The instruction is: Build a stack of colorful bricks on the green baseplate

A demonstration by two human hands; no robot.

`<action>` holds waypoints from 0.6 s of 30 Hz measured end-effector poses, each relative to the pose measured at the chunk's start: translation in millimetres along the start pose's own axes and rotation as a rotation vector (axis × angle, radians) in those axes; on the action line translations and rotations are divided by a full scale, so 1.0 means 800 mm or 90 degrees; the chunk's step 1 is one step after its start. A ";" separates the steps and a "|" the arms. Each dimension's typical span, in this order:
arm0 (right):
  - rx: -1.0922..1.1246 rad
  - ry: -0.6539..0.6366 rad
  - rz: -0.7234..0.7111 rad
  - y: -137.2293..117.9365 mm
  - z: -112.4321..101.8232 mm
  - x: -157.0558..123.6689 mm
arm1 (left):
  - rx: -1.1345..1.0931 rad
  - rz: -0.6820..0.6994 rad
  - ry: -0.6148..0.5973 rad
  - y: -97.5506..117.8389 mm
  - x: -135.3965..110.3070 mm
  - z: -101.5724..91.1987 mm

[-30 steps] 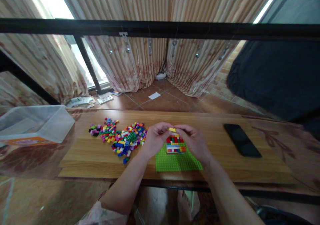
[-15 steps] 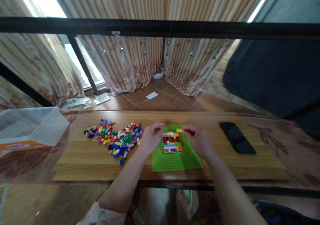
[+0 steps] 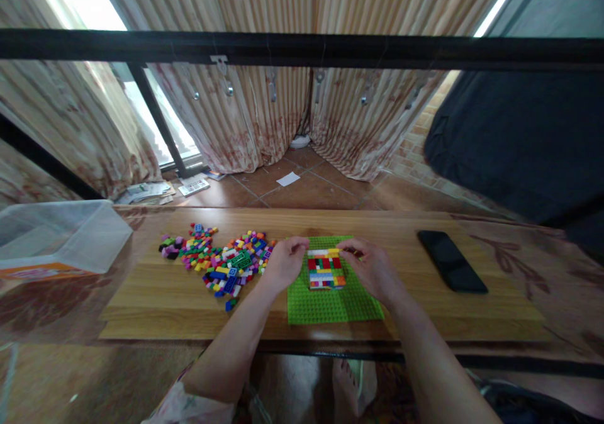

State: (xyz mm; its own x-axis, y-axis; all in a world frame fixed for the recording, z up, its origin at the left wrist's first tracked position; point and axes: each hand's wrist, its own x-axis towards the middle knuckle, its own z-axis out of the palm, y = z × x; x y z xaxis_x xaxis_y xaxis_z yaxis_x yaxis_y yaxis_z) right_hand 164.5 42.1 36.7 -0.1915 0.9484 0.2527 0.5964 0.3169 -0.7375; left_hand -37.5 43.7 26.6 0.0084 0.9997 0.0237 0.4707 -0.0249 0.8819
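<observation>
A small multicoloured brick block [image 3: 325, 272] stands on a green baseplate [image 3: 330, 306] on the wooden board. My left hand [image 3: 283, 264] rests against the block's left side, fingers curled near its top edge. On the other side my right hand [image 3: 370, 265] pinches a small yellow brick [image 3: 334, 251] at the block's top right edge. A heap of loose coloured bricks [image 3: 221, 259] lies on the board to the left of my left hand.
A black phone [image 3: 452, 262] lies on the board at the right. A clear plastic box [image 3: 56, 235] sits at the far left. A black rail [image 3: 302, 46] crosses overhead, with curtains and tiled floor behind the table. A bare foot shows under the table.
My right hand has brought the yellow brick from beside the block onto its top right edge. My left hand stays at the block's left side.
</observation>
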 end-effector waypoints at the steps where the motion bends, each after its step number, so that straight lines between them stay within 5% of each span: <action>1: 0.002 -0.009 -0.008 -0.002 0.002 0.000 | -0.008 -0.008 -0.003 -0.001 0.001 0.000; 18: -0.062 0.014 -0.071 -0.011 0.046 0.005 | -0.066 -0.014 -0.028 -0.008 -0.002 0.005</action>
State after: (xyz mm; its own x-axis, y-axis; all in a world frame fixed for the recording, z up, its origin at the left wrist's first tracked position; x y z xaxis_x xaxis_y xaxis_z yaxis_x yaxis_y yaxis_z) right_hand 129.9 43.3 20.9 -0.2447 0.9066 0.3438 0.6451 0.4170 -0.6402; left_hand -36.5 42.5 19.1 0.0389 0.9991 -0.0157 0.3778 -0.0002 0.9259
